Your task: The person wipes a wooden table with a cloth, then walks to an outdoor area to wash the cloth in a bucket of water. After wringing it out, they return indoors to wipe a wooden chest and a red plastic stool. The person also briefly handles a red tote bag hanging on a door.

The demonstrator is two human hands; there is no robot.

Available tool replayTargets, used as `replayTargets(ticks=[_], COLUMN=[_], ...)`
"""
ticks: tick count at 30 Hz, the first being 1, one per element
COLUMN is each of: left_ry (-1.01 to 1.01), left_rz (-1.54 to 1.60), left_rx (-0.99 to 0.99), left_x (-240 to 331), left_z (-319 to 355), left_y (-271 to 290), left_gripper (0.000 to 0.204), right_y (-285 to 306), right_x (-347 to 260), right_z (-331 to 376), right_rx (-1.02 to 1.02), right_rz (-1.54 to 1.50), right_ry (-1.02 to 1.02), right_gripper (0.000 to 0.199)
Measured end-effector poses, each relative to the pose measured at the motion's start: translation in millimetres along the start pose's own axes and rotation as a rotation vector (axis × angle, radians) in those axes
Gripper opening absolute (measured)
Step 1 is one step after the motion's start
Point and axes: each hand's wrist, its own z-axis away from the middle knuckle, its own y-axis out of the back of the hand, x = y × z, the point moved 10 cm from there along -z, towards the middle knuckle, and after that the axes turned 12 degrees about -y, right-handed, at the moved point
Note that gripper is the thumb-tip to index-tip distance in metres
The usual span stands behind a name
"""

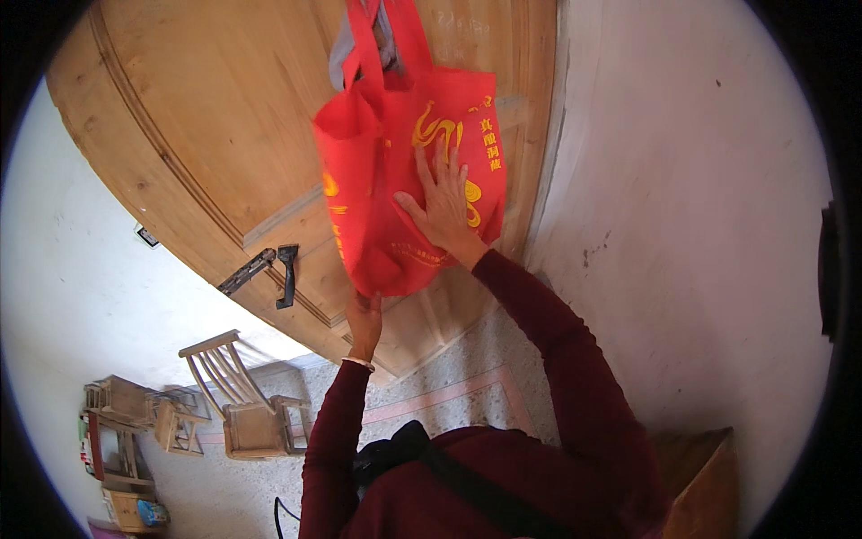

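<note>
A red tote bag [359,180] with yellow printing hangs by its handles against a wooden door [197,99]. Flat on the bag's front lies my right hand [440,208], its fingers spread and pointing up. Beneath the bag's lower left corner is my left hand [364,322], touching the bottom from below; its fingers are mostly hidden by the bag. Behind the handles a grey cloth [343,52] shows in part. What the handles hang from is out of sight.
A black door handle [286,276] juts out left of the bag. Wooden chairs [247,427] and small stools [175,425] stand on the speckled floor at lower left. A white wall [691,198] rises close on the right, with a brown box-like thing [709,485] at its foot.
</note>
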Motion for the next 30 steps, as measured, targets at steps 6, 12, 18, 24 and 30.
replayTargets(ticks=[6, 12, 18, 24, 30], left_ry=[0.048, 0.064, -0.721, -0.656, -0.682], left_rz=[0.109, 0.125, -0.656, -0.843, -0.81], left_rx=[-0.003, -0.015, 0.047, -0.033, 0.205], left_x=[0, 19, 164, 172, 213], left_z=[0, 6, -9, -48, -39], left_y=[-1, -15, -23, -18, 67], left_gripper=[0.032, 0.047, 0.064, 0.06, 0.057], right_y=[-31, -30, -4, -17, 10], right_x=[26, 46, 44, 38, 63], right_z=[29, 24, 66, 96, 145], right_rx=[0.042, 0.059, 0.031, -0.092, -0.16], right_rz=[0.215, 0.098, -0.15, 0.204, 0.073], right_ry=[0.073, 0.142, -0.043, 0.133, 0.117], right_gripper=[0.066, 0.06, 0.06, 0.063, 0.064])
